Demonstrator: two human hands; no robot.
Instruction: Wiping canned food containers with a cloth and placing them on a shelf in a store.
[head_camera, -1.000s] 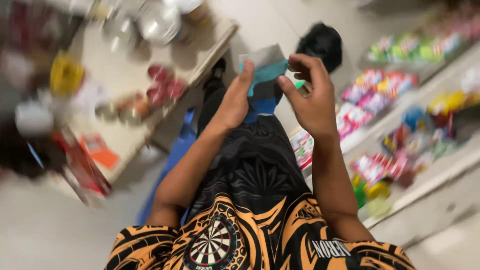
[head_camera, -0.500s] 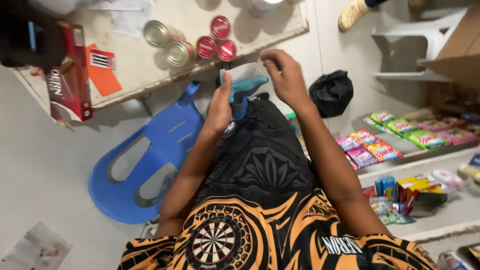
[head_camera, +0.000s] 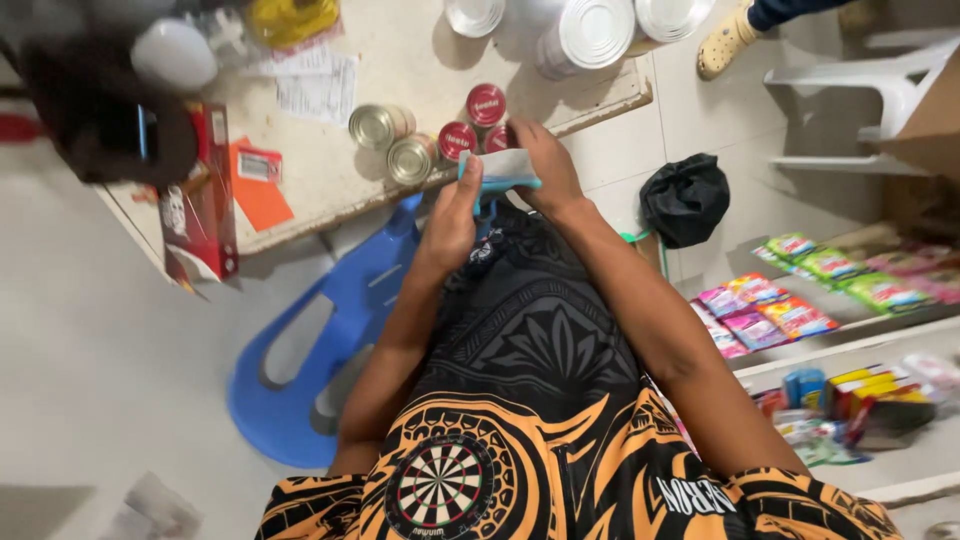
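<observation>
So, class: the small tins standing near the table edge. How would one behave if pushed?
The small tins stand upright on flat ends, so one would probably slide rather than roll. Metal looks stiff, likely heavy for its size. Close to the table edge, a push could drop it.

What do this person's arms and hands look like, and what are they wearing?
Both arms are bare from the short sleeves down: no gloves, watch or rings show on the left hand or the right hand. The shirt is black with orange tribal-style bands and a dartboard print on the chest. Below it are black shorts with a grey leaf pattern.
</observation>
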